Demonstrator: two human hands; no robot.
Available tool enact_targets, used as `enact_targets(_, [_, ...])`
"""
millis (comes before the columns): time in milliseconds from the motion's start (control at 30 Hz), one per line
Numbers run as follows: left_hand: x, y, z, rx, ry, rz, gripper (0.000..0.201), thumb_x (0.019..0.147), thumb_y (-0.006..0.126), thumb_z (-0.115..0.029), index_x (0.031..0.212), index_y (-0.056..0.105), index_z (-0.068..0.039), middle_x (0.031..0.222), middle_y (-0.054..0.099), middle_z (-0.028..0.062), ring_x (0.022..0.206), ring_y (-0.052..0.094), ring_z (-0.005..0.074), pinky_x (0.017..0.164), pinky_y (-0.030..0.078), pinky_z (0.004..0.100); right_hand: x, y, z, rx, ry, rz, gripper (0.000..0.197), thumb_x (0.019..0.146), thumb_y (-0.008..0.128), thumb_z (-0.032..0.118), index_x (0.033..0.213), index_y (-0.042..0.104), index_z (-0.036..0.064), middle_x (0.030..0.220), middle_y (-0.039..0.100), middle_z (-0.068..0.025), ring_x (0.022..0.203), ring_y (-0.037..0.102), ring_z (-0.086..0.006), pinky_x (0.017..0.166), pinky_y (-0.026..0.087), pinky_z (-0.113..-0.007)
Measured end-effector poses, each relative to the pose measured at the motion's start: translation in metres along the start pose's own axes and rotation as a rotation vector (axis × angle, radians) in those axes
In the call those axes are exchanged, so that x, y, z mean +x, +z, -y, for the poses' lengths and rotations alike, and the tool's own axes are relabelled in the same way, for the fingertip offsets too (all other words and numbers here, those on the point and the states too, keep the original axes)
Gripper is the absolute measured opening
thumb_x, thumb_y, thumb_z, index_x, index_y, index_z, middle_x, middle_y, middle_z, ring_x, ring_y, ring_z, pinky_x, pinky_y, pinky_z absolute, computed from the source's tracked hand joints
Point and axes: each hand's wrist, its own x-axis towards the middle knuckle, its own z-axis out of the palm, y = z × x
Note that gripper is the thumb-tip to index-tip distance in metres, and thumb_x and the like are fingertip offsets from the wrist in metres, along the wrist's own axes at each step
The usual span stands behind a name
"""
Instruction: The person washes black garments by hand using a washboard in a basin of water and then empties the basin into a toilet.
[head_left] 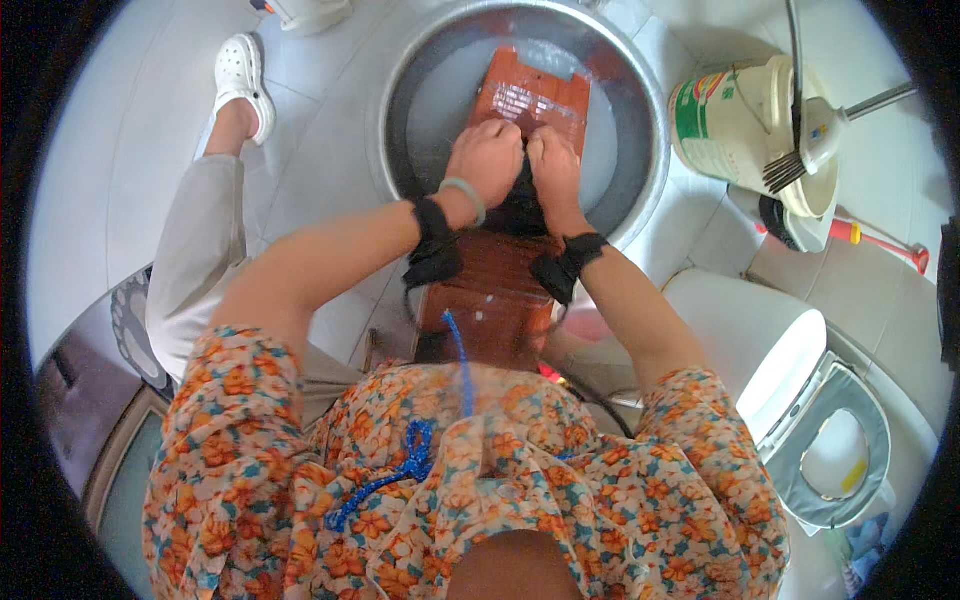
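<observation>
A reddish-brown wooden washboard (560, 92) leans in a large round metal basin (388, 130) of cloudy water, its lower end reaching toward my body. Black wet cloth (520, 212) lies bunched on the board between my wrists. My left hand (486, 163) is closed in a fist on the cloth. Beside it, almost touching, my right hand (554, 168) also grips the cloth, with its fingers curled under. Both wrists wear black bands, and a pale bangle circles the left one. Most of the cloth under my fists is hidden.
A white bucket (725, 125) stands right of the basin, with a long-handled brush (787, 172) across it. Nearer on the right is a toilet with its seat ring (830, 455) showing. My left leg in a white clog (240, 80) stretches along the tiled floor.
</observation>
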Motion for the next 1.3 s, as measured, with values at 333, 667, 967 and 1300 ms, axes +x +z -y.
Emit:
enact_targets(333, [-0.006, -0.004, -0.018, -0.081, -0.342, -0.001, 0.055, 0.098, 0.037, -0.053, 0.135, 0.057, -0.019, 0.155, 0.032, 0.0166, 0.137, 0.032, 0.0492, 0.112, 0.026, 0.0611, -0.019, -0.013, 0.021, -0.001, -0.005, -0.195, 0.034, 0.089, 0.051, 0.023, 0.117, 0.064, 0.0085, 0.125, 0.06, -0.0184, 0.113, 0.057, -0.0405, 0.092, 0.046, -0.054])
enact_targets(667, [-0.14, 0.028, -0.013, -0.037, 0.262, -0.444, 0.022, 0.091, 0.061, -0.018, 0.108, 0.062, -0.003, 0.136, 0.049, 0.0216, 0.129, 0.04, 0.0467, 0.111, 0.032, 0.0531, -0.164, -0.019, 0.074, 0.055, -0.132, -0.435, 0.016, 0.089, 0.059, 0.017, 0.095, 0.069, 0.0067, 0.116, 0.063, -0.011, 0.11, 0.054, -0.0362, 0.095, 0.04, -0.049])
enact_targets(967, [-0.096, 0.039, 0.022, -0.071, 0.447, -0.318, 0.019, 0.081, 0.059, -0.017, 0.092, 0.065, -0.003, 0.113, 0.062, 0.0177, 0.111, 0.055, 0.0391, 0.105, 0.04, 0.0487, -0.12, -0.011, 0.048, 0.032, -0.241, -0.258, 0.01, 0.081, 0.056, 0.015, 0.081, 0.062, 0.0064, 0.096, 0.064, -0.0085, 0.094, 0.056, -0.0344, 0.083, 0.041, -0.048])
enact_targets(1300, [-0.071, 0.029, 0.018, -0.092, 0.536, -0.12, 0.022, 0.079, 0.056, -0.02, 0.091, 0.059, -0.003, 0.095, 0.058, 0.0181, 0.09, 0.054, 0.0389, 0.085, 0.046, 0.0457, -0.085, -0.027, 0.021, 0.304, -0.346, -0.042, 0.01, 0.081, 0.054, 0.013, 0.08, 0.058, 0.0044, 0.081, 0.059, -0.016, 0.077, 0.056, -0.0388, 0.07, 0.043, -0.048])
